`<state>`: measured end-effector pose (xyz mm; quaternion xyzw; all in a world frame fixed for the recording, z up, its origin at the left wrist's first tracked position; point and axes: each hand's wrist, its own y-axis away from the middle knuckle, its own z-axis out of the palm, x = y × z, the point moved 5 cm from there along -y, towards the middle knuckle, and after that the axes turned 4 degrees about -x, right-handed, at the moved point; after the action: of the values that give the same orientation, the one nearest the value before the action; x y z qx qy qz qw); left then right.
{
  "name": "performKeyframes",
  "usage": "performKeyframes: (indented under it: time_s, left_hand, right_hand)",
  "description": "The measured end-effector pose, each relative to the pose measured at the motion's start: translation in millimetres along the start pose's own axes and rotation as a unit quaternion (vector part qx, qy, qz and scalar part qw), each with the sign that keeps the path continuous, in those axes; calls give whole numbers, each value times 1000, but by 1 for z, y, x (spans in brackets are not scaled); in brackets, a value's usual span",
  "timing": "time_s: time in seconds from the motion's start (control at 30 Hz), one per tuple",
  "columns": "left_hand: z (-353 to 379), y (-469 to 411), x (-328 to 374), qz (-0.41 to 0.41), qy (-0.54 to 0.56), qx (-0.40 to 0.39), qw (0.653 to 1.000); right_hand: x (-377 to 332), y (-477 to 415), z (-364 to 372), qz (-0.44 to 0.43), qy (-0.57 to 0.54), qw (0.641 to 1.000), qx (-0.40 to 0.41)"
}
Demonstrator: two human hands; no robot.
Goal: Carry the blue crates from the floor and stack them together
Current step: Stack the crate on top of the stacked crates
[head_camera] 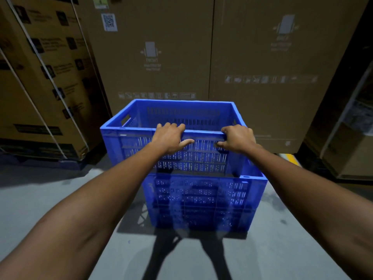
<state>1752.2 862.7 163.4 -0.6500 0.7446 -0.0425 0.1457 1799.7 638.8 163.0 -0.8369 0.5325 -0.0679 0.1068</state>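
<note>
Two blue slatted crates are in the middle of the view. The upper crate (129, 146) is empty and sits skewed to the left over the lower crate (203, 201), which stands on the grey floor. My left hand (170, 138) grips the upper crate's near rim, fingers curled over the edge and thumb against the outer wall. My right hand (237, 139) grips the same rim further right. Whether the upper crate rests fully on the lower one I cannot tell.
Tall brown cardboard boxes (262, 77) stand close behind the crates. A strapped carton stack (44, 87) on a dark pallet is at the left. More boxes and a rack (351, 128) are at the right. Grey concrete floor (50, 199) lies on both sides.
</note>
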Motion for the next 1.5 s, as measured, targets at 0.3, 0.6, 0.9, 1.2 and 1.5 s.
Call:
performKeyframes:
  time_s: [0.3,0.6,0.9,1.2,1.5]
  left_hand:
    - [0,-7,30,-7,-3,41,999]
    - [0,-27,88,7,-10,54,998]
    - [-3,-28,91,27,20,21,999]
    - [-16,-48,50,-1,116,-44,992]
    - [10,-53,48,-42,87,-101,990]
  right_hand:
    - [27,12,-6,46,-29,998,16]
    - [82,18,-3,129,14,991,11]
    - [85,15,0,130,29,991,17]
    - [27,-14,-13,74,-54,994,-59]
    - [14,-24,8,104,-26,994,-20]
